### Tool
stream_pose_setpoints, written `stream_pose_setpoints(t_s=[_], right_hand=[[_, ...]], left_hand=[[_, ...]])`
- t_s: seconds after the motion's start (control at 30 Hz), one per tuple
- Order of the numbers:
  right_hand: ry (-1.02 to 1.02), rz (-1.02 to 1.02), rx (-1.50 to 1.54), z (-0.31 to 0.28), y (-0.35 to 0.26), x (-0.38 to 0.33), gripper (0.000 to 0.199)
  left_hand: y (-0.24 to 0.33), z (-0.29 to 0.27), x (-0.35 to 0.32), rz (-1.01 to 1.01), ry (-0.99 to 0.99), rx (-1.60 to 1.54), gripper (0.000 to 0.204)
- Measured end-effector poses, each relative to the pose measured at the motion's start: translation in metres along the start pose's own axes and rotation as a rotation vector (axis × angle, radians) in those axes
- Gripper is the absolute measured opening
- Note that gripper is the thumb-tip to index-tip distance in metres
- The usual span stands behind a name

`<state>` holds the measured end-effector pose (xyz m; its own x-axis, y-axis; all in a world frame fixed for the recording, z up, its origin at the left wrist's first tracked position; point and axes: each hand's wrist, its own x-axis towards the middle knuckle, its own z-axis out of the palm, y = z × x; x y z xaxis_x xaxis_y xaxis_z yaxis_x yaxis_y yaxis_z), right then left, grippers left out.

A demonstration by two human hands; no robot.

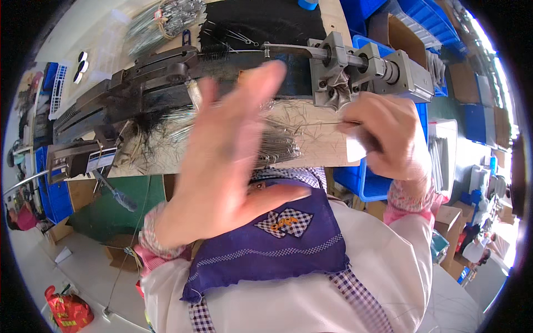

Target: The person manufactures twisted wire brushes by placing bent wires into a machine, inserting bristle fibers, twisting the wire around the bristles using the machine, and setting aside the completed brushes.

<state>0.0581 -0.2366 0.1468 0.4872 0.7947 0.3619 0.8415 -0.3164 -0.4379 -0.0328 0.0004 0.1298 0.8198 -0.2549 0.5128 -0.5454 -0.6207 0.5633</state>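
My left hand is raised over the workbench, smeared by motion, with its fingers spread and nothing seen in them. To the right, my right hand is closed, thumb and fingers pinched together. A thin metal wire runs leftward from its fingertips. Just beyond that hand stands a metal twisting machine with a shaft and a chuck-like end. A twisted wire with dark bristles lies along the dark metal rail. Below my left hand's fingers, a pile of looped wires covers the bench, partly hidden.
Bundles of wires lie at the back left beside a black mat with loose wire pieces. Blue bins stand at the right. Dark bristle scraps litter the wooden bench. A purple apron covers my lap.
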Motion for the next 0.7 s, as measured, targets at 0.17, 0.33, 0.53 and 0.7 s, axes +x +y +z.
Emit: stream_pose_setpoints(t_s=[0.17, 0.33, 0.53, 0.7], right_hand=[[-0.014, -0.184, 0.016, 0.016, -0.012, 0.051, 0.028], [0.155, -0.016, -0.02, 0.033, 0.044, 0.061, 0.021], [0.067, -0.085, -0.195, 0.085, 0.06, 0.088, 0.021], [0.038, -0.092, -0.294, 0.096, 0.05, 0.095, 0.029]], left_hand=[[-0.022, 0.007, -0.028, -0.721, -0.408, -0.729, 0.03], [-0.083, -0.018, -0.118, -0.934, 0.241, -0.442, 0.029], [-0.065, 0.045, -0.062, -1.041, 0.346, -0.934, 0.022], [-0.026, -0.007, -0.018, -0.775, 0.452, -1.535, 0.021]])
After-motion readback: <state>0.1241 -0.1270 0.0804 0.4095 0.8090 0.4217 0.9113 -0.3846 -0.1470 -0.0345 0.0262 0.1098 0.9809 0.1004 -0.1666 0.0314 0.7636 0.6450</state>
